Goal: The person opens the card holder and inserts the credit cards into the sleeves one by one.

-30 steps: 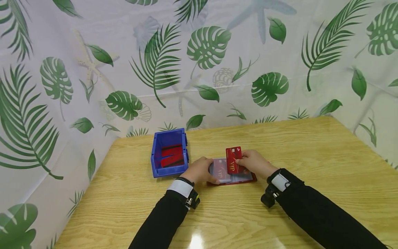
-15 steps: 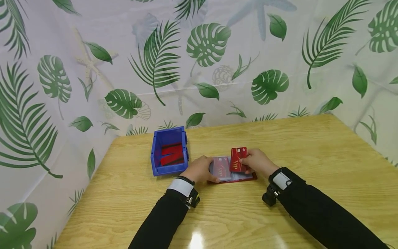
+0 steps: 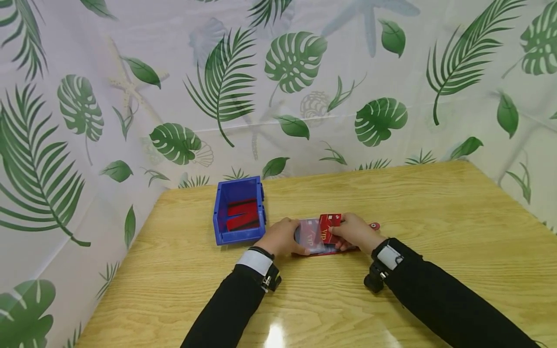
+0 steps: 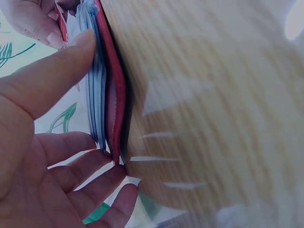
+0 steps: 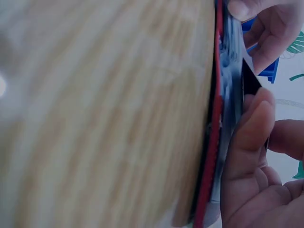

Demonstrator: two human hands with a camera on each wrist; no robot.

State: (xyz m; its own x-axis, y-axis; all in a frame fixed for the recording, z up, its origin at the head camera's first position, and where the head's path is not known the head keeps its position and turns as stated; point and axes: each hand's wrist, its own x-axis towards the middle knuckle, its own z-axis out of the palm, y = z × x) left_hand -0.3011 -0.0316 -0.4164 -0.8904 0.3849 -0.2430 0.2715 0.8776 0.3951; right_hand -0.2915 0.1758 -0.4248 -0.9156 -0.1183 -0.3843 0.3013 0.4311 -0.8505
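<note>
A red card holder (image 4: 115, 85) with clear plastic sleeves lies spread on the table. My left hand (image 3: 280, 237) grips its left end, thumb on the sleeves and fingers along the outer edge. Under clear plastic beside that hand is a red VIP card, looking pale through the sleeve (image 3: 310, 232). My right hand (image 3: 357, 229) pinches another red VIP card (image 3: 329, 228) between thumb and fingers, just over the middle of the holder. In the right wrist view this card (image 5: 250, 80) shows a dark face close to the sleeves; whether its edge is inside one, I cannot tell.
A blue plastic bin (image 3: 241, 237) stands left of the holder, with several red and black cards (image 3: 242, 217) in it. A round snap (image 3: 375, 225) sticks out past my right hand. Behind the wooden table (image 3: 417, 203) hangs a leaf-print cloth (image 3: 330, 159).
My right hand has shifted the card rightward, then back left and lower toward the holder. The round snap shows now. My left hand keeps its hold on the card holder.
</note>
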